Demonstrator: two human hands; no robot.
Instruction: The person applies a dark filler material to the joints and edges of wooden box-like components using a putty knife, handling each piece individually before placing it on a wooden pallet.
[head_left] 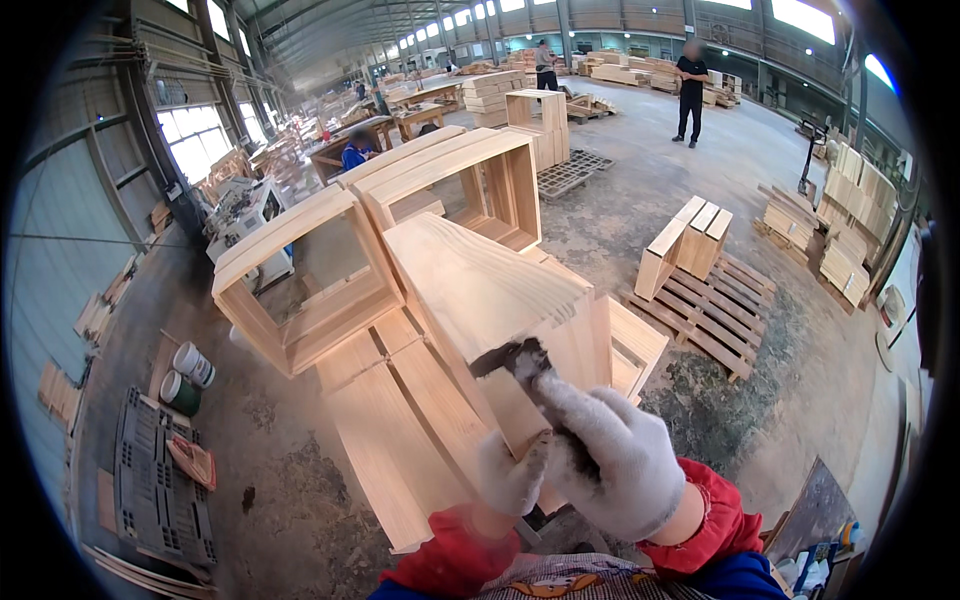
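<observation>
Both my hands wear whitish work gloves and meet close together at the near end of a pale wooden box (480,270). My left hand (510,475) is closed around the lower end of a small pale rectangular block (513,408), its thumb against the edge. Closed beside it, my right hand (630,460) grips a dark, flat-ended tool (520,355), its index finger stretched along it. The dark end lies at the box's near edge, by the top of the block. What fills my right palm is mostly hidden, so the tool's exact kind cannot be told.
Open wooden frames (310,270) stand beyond on pale boards (400,430). Right of them, a slatted pallet (700,310) bears more box parts. Buckets (180,393) and a grey plastic pallet (155,480) lie left. One person (691,90) stands far off; others are farther back.
</observation>
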